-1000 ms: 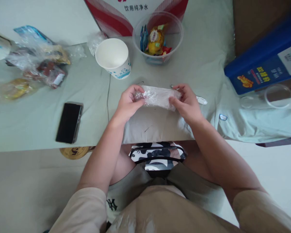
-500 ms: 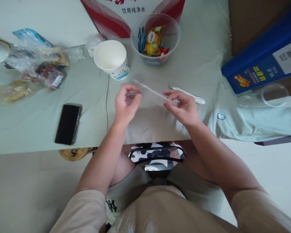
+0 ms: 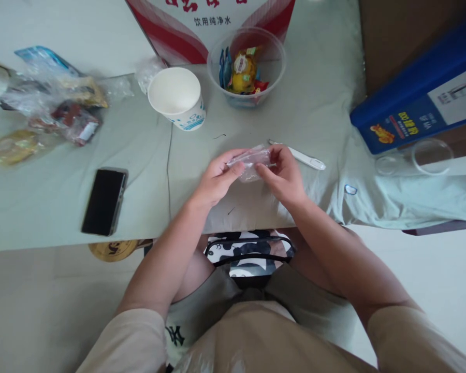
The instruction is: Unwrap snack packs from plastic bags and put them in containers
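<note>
A small clear plastic wrapper [image 3: 250,161], crumpled and folded short, is pinched between both my hands just above the table's pale green cloth [image 3: 147,155]. My left hand [image 3: 216,178] grips its left end with thumb and fingers closed. Fingers of my right hand [image 3: 282,173] close on its right end. The two hands nearly touch. A white pen-like stick [image 3: 303,156] lies on the cloth just right of my right hand.
A white paper cup [image 3: 176,97] and a clear bowl of wrapped snacks [image 3: 245,68] stand behind the hands. A black phone [image 3: 104,200] lies at the left, snack bags [image 3: 50,111] farther left, a blue box [image 3: 415,106] and clear lids [image 3: 431,155] at the right.
The wrapper was stretched long between my hands, then pulled thin. Now my hands have come together and the wrapper is folded into a short bundle.
</note>
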Demonstrator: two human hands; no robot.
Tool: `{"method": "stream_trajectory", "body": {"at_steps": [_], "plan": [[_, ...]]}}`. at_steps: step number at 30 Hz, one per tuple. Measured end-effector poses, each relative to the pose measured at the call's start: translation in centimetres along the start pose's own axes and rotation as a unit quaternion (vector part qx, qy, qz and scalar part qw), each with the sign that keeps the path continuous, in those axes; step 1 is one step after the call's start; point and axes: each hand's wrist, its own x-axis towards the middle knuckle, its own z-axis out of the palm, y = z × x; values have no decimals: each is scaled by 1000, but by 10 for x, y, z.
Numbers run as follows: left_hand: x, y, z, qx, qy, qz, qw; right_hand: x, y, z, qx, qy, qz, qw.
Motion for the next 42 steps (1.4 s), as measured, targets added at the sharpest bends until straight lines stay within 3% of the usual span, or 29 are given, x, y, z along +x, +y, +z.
{"method": "stream_trajectory", "body": {"at_steps": [2, 6, 11, 17, 23, 26, 28, 32, 34, 36, 37, 39, 42], "plan": [[-2, 4, 0, -59, -10, -34, 998, 2, 2, 0, 6, 18, 5, 1000], [-1, 7, 1, -95, 1, -54, 994, 2, 0, -2, -6, -45, 28, 999], [4, 0, 3, 28, 35, -69, 997, 0, -6, -3, -31, -32, 22, 999], [1, 2, 5, 58, -7, -71, 996, 0, -14, -3, -34, -46, 67, 996], [0, 4, 6, 88, -42, -70, 993, 0, -21, -2, -43, -15, 78, 996], [0, 2, 1, 115, -25, -42, 992, 1, -22, 0, -30, -25, 57, 998], [-1, 2, -9, 167, 25, -16, 985, 3, -22, 2, -13, -45, 55, 997], [5, 23, -43, 253, 235, 85, 935, 4, -20, 6, -10, -117, 91, 989], [14, 47, -59, 288, 342, 156, 881, 3, -20, 7, -34, -148, 101, 983], [29, 76, -69, 356, 398, 203, 821, 2, -21, 7, -50, -164, 102, 980], [38, 91, -72, 404, 413, 197, 792, 1, -22, 7, -55, -170, 102, 979], [58, 115, -73, 514, 389, 117, 756, 1, -22, 6, -62, -179, 99, 977], [88, 132, -71, 642, 268, -41, 718, 2, -21, 6, -69, -187, 95, 975]]}}
